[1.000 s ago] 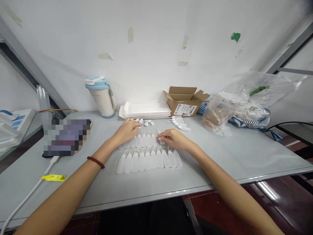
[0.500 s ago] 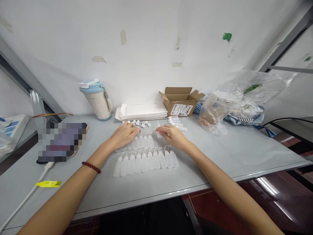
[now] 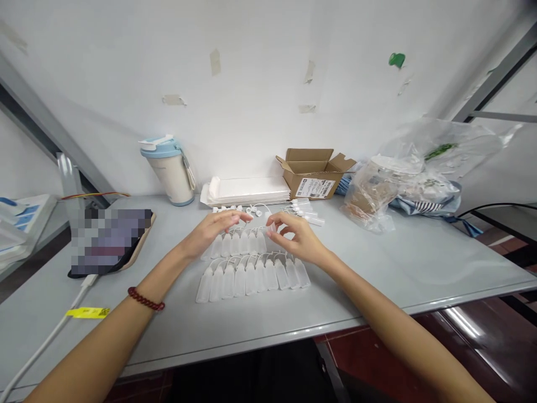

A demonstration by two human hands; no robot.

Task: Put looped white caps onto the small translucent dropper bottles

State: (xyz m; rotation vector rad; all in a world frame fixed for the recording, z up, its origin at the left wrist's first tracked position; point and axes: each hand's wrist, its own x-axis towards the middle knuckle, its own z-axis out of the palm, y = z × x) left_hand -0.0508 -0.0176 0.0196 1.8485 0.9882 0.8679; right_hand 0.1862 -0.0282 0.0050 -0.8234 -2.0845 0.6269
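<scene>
Between the thumb and fingers of my right hand (image 3: 293,232) is a small translucent plastic bottle (image 3: 272,228), with a thin white tube (image 3: 263,204) curving up from its top. My left hand (image 3: 216,226) hovers over the left end of the back row, its fingers stretched out and holding nothing. Below both hands lies the back row of bottles (image 3: 235,244), partly covered by my left hand. Nearer to me is a front row of similar bottles (image 3: 250,278) with bent white tubes. Several small white caps (image 3: 258,212) lie just beyond my fingertips.
More clear bottles (image 3: 308,212) lie right of the caps. Behind are a stack of white trays (image 3: 251,190), an open cardboard box (image 3: 314,179) and a tumbler (image 3: 172,176). Plastic bags (image 3: 377,193) sit at the right, a phone with a cable (image 3: 111,240) at the left.
My right hand now holds a bottle up with its tube arched above it. My left hand has lifted slightly and its fingers have straightened. The view has shifted a little.
</scene>
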